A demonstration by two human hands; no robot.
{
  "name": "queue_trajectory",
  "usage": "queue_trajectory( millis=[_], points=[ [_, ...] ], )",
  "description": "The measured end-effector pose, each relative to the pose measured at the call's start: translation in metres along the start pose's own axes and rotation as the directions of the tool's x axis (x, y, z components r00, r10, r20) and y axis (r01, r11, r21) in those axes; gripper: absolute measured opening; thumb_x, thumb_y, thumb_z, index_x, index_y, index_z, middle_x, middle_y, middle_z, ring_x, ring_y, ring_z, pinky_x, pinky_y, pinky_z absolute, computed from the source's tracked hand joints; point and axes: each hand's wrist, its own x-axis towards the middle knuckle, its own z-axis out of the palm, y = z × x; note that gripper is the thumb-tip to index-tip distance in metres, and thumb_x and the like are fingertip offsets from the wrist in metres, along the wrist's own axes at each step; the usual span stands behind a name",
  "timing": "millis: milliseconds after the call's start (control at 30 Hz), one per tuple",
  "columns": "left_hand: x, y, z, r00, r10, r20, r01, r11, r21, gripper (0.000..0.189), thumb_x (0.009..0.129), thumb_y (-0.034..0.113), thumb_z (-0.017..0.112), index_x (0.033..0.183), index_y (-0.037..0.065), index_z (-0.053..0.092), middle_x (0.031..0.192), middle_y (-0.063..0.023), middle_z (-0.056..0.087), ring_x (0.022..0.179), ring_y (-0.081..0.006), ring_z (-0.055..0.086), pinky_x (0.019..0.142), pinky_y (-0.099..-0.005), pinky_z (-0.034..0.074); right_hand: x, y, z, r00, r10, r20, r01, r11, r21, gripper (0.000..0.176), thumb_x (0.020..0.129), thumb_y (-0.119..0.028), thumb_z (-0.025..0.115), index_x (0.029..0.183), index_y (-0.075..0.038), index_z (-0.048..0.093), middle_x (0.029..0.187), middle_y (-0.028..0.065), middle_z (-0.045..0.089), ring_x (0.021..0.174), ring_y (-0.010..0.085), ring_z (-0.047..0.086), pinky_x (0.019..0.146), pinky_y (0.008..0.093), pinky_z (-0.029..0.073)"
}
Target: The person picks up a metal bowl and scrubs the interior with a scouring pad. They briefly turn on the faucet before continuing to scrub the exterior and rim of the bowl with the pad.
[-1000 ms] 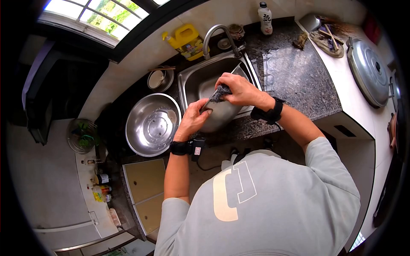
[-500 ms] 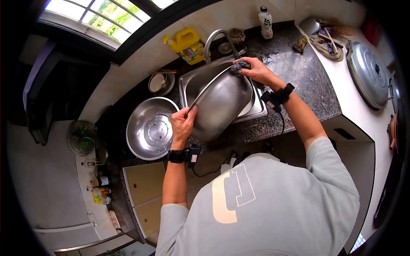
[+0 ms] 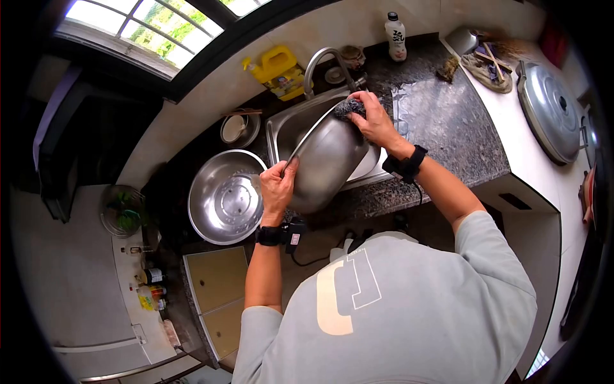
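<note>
A large stainless steel basin [image 3: 327, 159] is tilted on its side over the sink [image 3: 274, 131], its outer wall facing me. My left hand [image 3: 277, 185] grips its rim at the lower left, thumb on the outer wall. Up at the far end of the rim, my right hand [image 3: 376, 120] is closed on a dark grey scouring pad [image 3: 349, 109] and presses it against the basin. Left of my left hand, a second steel basin [image 3: 220, 176] with water drops inside rests on the counter. Part of something white shows behind the tilted basin.
A curved faucet [image 3: 309, 78] rises behind the sink, beside a yellow detergent jug [image 3: 279, 64]. A small bowl [image 3: 234, 128] with chopsticks stands left of the sink. A white bottle [image 3: 396, 40] is at the back of the granite counter [image 3: 457, 118]; a big pot lid [image 3: 551, 112] lies far right.
My right hand and the scouring pad have shifted left and slightly down along the rim. The basin has swung a little to the left, with my left hand still on it.
</note>
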Motion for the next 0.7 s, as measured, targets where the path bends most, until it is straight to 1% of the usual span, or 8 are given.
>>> queue_trajectory(
  millis=[33, 67, 167, 267, 367, 467, 567, 700],
  points=[
    [0.003, 0.002, 0.001, 1.000, -0.009, -0.014, 0.009, 1.000, 0.005, 0.050, 0.091, 0.031, 0.062, 0.058, 0.001, 0.041, 0.052, 0.0022, 0.025, 0.051, -0.0074, 0.024, 0.044, -0.0299, 0.019, -0.003, -0.012, -0.002, 0.999, -0.033, 0.011, 0.033, 0.999, 0.007, 0.035, 0.076, -0.002, 0.066, 0.108, -0.001, 0.053, 0.103, 0.0166, 0.051, 0.098, 0.0315, 0.054, 0.086, 0.0379, 0.045],
    [0.004, 0.004, 0.002, 1.000, -0.020, -0.024, 0.020, 1.000, 0.010, 0.050, 0.091, 0.032, 0.062, 0.057, 0.001, 0.041, 0.052, 0.0023, 0.025, 0.051, -0.0073, 0.024, 0.044, -0.0298, 0.019, -0.011, -0.028, 0.000, 0.999, -0.043, 0.025, 0.039, 0.992, 0.123, 0.033, 0.075, -0.002, 0.067, 0.106, -0.001, 0.054, 0.100, 0.0168, 0.052, 0.096, 0.0327, 0.055, 0.085, 0.0379, 0.045],
    [0.004, 0.001, 0.005, 0.999, -0.045, -0.018, 0.045, 0.999, 0.020, 0.051, 0.091, 0.034, 0.061, 0.057, 0.001, 0.041, 0.051, 0.0026, 0.026, 0.051, -0.0073, 0.024, 0.044, -0.0297, 0.019, -0.047, -0.076, 0.011, 0.958, -0.228, 0.172, 0.215, 0.972, 0.092, 0.035, 0.071, 0.001, 0.067, 0.103, -0.001, 0.053, 0.100, 0.0170, 0.051, 0.096, 0.0359, 0.054, 0.085, 0.0387, 0.045],
    [0.006, -0.003, 0.005, 0.998, -0.055, -0.009, 0.055, 0.998, 0.011, 0.052, 0.091, 0.034, 0.061, 0.057, 0.001, 0.041, 0.051, 0.0025, 0.026, 0.051, -0.0075, 0.024, 0.044, -0.0297, 0.019, -0.046, -0.066, 0.016, 0.980, -0.197, 0.015, 0.197, 0.980, 0.025, 0.035, 0.069, 0.003, 0.066, 0.101, 0.000, 0.052, 0.100, 0.0167, 0.051, 0.095, 0.0358, 0.054, 0.084, 0.0391, 0.045],
    [0.004, -0.002, 0.003, 0.999, -0.039, -0.009, 0.039, 0.999, 0.020, 0.052, 0.091, 0.035, 0.061, 0.057, 0.001, 0.041, 0.051, 0.0022, 0.026, 0.050, -0.0077, 0.025, 0.044, -0.0299, 0.020, -0.019, -0.009, 0.007, 0.995, -0.004, -0.097, 0.004, 1.000, 0.003, 0.033, 0.071, 0.002, 0.065, 0.101, 0.000, 0.052, 0.098, 0.0185, 0.051, 0.091, 0.0363, 0.054, 0.081, 0.0400, 0.045],
    [0.007, -0.002, 0.004, 0.999, -0.017, -0.031, 0.018, 0.999, 0.037, 0.052, 0.091, 0.035, 0.061, 0.057, 0.000, 0.042, 0.051, 0.0019, 0.026, 0.050, -0.0079, 0.025, 0.044, -0.0302, 0.020, -0.024, -0.019, 0.006, 1.000, -0.013, -0.013, 0.014, 0.997, 0.080, 0.032, 0.071, 0.001, 0.065, 0.101, 0.000, 0.052, 0.098, 0.0183, 0.051, 0.092, 0.0366, 0.053, 0.080, 0.0398, 0.045],
    [0.006, -0.004, 0.006, 0.998, -0.047, -0.043, 0.048, 0.998, 0.027, 0.052, 0.091, 0.036, 0.061, 0.058, 0.000, 0.043, 0.050, 0.0018, 0.027, 0.050, -0.0083, 0.025, 0.044, -0.0305, 0.020, -0.057, -0.068, 0.018, 0.962, -0.238, 0.134, 0.225, 0.969, 0.105, 0.032, 0.070, 0.005, 0.064, 0.099, -0.001, 0.052, 0.097, 0.0176, 0.050, 0.090, 0.0367, 0.053, 0.079, 0.0395, 0.046],
    [0.005, -0.007, 0.004, 0.995, -0.082, -0.048, 0.083, 0.997, 0.012, 0.052, 0.091, 0.037, 0.061, 0.058, 0.000, 0.045, 0.050, 0.0022, 0.028, 0.049, -0.0093, 0.026, 0.044, -0.0302, 0.021, -0.061, -0.063, 0.023, 0.985, -0.157, 0.068, 0.151, 0.985, 0.087, 0.034, 0.069, 0.006, 0.064, 0.100, -0.002, 0.052, 0.098, 0.0172, 0.051, 0.092, 0.0358, 0.054, 0.079, 0.0396, 0.045]
  ],
)
